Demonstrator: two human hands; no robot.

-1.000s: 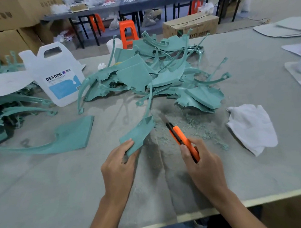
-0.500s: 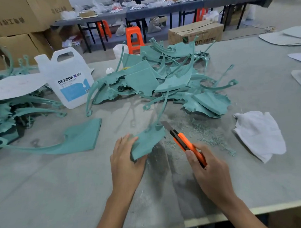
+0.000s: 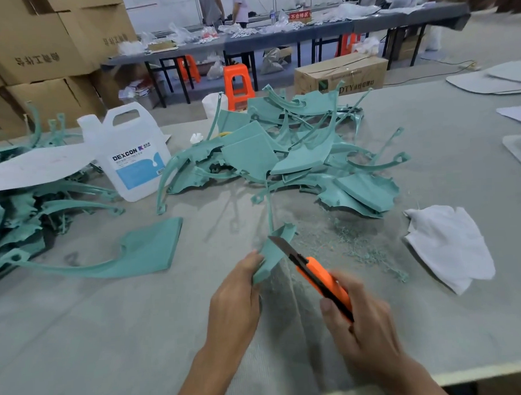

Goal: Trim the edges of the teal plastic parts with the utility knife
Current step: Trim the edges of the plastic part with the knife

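A: Which piece is under the blade?
B: A teal piece [image 3: 271, 251], near the front middle of the grey table [image 3: 110, 335]. The left hand [image 3: 236, 298] grips it, fingers curled round its lower left edge.
A: And the knife?
B: The orange knife [image 3: 321, 281] sits in the right hand [image 3: 367, 335], fingers wrapped tight round the handle. The blade is out and lies against the piece's right edge.
A: The other parts?
B: A heap of teal pieces [image 3: 281, 155] lies behind, and one loose piece [image 3: 146, 251] lies flat to the left. Teal shavings [image 3: 364, 250] are scattered right of the blade, with a white cloth [image 3: 447, 247] beyond them. A white jug [image 3: 130, 154] stands left of the heap.
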